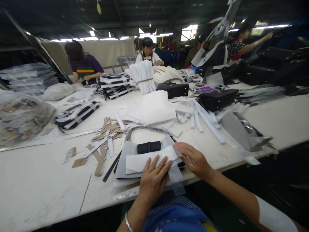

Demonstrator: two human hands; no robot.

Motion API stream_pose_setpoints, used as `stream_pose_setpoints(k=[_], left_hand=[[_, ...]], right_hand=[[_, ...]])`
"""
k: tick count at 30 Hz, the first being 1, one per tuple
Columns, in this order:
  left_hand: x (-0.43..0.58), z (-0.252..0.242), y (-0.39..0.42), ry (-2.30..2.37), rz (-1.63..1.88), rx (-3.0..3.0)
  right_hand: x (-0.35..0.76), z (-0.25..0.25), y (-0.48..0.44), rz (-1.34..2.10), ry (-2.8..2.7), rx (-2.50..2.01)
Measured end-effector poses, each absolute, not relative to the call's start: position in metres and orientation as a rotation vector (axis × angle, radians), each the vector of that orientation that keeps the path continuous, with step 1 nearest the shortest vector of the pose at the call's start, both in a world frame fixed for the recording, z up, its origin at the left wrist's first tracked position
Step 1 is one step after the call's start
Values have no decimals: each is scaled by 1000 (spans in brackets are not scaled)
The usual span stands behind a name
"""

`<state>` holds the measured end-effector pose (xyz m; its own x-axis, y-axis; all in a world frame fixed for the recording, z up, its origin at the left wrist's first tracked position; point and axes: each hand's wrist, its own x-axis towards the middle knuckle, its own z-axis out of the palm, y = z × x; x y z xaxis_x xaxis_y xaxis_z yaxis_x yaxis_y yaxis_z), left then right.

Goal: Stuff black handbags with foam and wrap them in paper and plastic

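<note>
A handbag lies in front of me with a grey sheet (pixel 124 164) over it and its plastic-wrapped handle (pixel 147 128) pointing away. A folded white padding strip (pixel 135 163) rests across the sheet, just below a black rolled piece with a narrow band (pixel 149 147). My left hand (pixel 154 178) presses flat on the strip, fingers spread. At the strip's right end, my right hand (pixel 195 161) touches the edge of the bag with its fingers stretched out. Clear plastic (pixel 177 180) hangs at the table's front edge, beneath the hands.
Cardboard scraps (pixel 100 158) lie to the left. Behind the bag are white sheets (pixel 152 108), a bundle of white strips (pixel 143 75) and white foam rods (pixel 210 124). Black bags (pixel 173 90) stand farther back. Several people sit or stand across the table (pixel 48 180).
</note>
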<state>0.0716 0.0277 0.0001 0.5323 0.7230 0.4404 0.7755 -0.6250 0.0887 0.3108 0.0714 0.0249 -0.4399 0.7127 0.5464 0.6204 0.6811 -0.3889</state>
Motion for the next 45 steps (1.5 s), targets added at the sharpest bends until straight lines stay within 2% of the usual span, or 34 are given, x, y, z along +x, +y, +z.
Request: stream_pose_setpoints(k=[5,11,23,29,36,45], left_hand=[[71,1,28,-1318,-677,-2684],[70,-2,28,-1289,-674,-2655],[72,-8,29,-1302,-625,-2609],[72,-6,28,-1314,-630,-2611],[72,-8,28,-1309,-643,-2589],[72,-9,27,-1308,-653,-2576]], right_hand=[[338,-9,-9,-13,-2458,-826],[316,-43,-4,-132,-2356,-797],[320,-41,-61,177,-2276,-767],[333,-21,-50,254,-2343,-687],[317,17,20,-143,-2224,-870],[303,22,31,-106,-2229,-695]])
